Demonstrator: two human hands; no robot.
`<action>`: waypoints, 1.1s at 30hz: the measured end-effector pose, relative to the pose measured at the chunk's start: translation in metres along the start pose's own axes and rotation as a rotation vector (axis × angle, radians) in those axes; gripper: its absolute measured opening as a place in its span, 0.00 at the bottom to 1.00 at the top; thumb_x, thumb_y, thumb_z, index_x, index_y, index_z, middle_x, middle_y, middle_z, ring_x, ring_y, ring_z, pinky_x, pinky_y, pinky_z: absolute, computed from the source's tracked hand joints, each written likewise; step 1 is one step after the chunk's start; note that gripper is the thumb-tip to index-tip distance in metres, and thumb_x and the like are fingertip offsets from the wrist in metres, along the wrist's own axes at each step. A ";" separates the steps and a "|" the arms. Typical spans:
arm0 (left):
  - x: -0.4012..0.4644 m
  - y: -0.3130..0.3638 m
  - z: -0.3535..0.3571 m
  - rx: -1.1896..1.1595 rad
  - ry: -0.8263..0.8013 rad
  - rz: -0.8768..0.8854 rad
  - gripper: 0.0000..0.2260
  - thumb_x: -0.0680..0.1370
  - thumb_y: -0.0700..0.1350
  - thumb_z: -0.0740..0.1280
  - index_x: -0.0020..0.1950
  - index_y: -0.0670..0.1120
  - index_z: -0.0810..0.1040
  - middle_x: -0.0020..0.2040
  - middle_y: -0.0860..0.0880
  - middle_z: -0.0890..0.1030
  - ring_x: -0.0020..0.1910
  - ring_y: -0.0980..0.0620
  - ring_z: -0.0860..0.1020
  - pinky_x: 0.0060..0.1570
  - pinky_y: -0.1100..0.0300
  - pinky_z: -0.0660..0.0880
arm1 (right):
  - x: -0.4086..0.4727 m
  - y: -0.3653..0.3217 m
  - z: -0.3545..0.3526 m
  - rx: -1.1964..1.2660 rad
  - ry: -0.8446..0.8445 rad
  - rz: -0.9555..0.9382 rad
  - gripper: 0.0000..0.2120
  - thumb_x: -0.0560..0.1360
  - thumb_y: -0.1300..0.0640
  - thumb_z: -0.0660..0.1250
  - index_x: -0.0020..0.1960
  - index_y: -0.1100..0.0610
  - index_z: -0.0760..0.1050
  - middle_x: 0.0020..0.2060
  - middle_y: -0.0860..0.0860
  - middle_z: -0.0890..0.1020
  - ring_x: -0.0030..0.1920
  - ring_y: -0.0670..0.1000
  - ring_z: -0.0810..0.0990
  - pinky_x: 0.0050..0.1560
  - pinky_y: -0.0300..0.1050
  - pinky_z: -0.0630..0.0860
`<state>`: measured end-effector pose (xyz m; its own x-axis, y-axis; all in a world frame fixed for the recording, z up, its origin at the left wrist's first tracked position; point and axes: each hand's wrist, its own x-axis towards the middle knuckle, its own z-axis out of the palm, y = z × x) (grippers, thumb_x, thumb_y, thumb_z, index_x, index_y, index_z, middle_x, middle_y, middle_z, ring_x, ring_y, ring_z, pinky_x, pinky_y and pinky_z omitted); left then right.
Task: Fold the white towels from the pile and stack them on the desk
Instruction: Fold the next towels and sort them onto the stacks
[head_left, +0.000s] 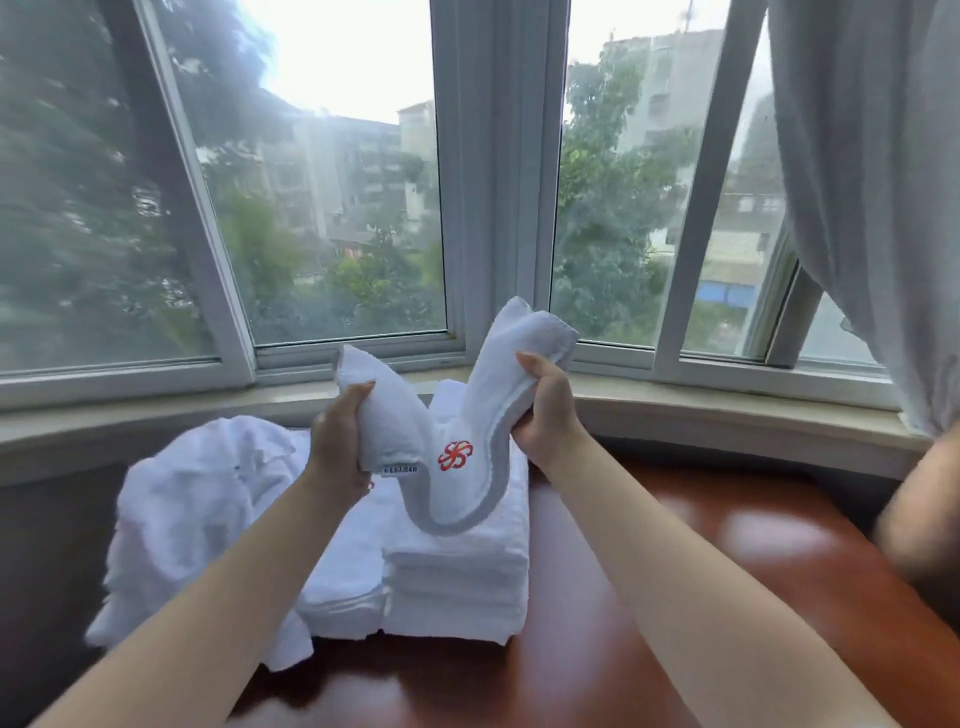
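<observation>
On the far left of the bench (701, 597), a loose pile of unfolded towels (192, 514) lies crumpled against the wall under the window sill (727, 410), so a fair share of the work looks to be left. Just right of it sit two stacks of folded towels: a lower stack (343, 582) and, touching it, a taller stack (457, 582) of several layers, which suggests the task is well past its start. The left hand (340, 449) grips one end of a folded towel (457, 452), its fingers curled round the cloth beside a small label. The towel sags in a U between the hands, its low point resting on or just above the taller stack; a red logo (455, 455) shows on its middle. The right hand (543, 410) clutches the other end, thumb on top and fingers wrapped beneath. This towel seems about to be laid on the stack. At the right edge hangs a grey curtain (872, 182).
</observation>
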<state>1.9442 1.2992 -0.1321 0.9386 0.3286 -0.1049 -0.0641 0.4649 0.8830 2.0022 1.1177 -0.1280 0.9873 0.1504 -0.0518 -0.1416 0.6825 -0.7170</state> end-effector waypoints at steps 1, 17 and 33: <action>0.009 0.008 -0.009 0.003 0.025 0.006 0.12 0.78 0.44 0.65 0.59 0.40 0.75 0.53 0.41 0.77 0.52 0.42 0.77 0.51 0.49 0.74 | 0.012 0.008 0.011 -0.001 -0.002 0.019 0.15 0.77 0.56 0.60 0.62 0.59 0.73 0.46 0.56 0.79 0.47 0.56 0.79 0.48 0.49 0.76; 0.127 0.035 -0.161 0.143 0.093 -0.429 0.07 0.75 0.35 0.62 0.38 0.41 0.75 0.28 0.47 0.77 0.25 0.53 0.77 0.25 0.63 0.76 | 0.241 0.134 0.107 -0.431 0.031 0.187 0.07 0.75 0.58 0.62 0.45 0.59 0.77 0.32 0.53 0.84 0.30 0.52 0.83 0.29 0.38 0.76; 0.124 -0.040 -0.160 -0.010 0.176 -0.524 0.20 0.73 0.26 0.59 0.64 0.35 0.70 0.47 0.36 0.80 0.38 0.41 0.81 0.27 0.53 0.80 | 0.166 0.216 0.036 -1.789 -0.416 0.440 0.26 0.75 0.66 0.61 0.72 0.55 0.65 0.68 0.55 0.70 0.66 0.55 0.71 0.62 0.45 0.70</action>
<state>2.0091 1.4527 -0.2534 0.7748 0.1830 -0.6052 0.3929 0.6105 0.6877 2.1334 1.3161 -0.2661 0.7898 0.4108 -0.4556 0.1574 -0.8535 -0.4967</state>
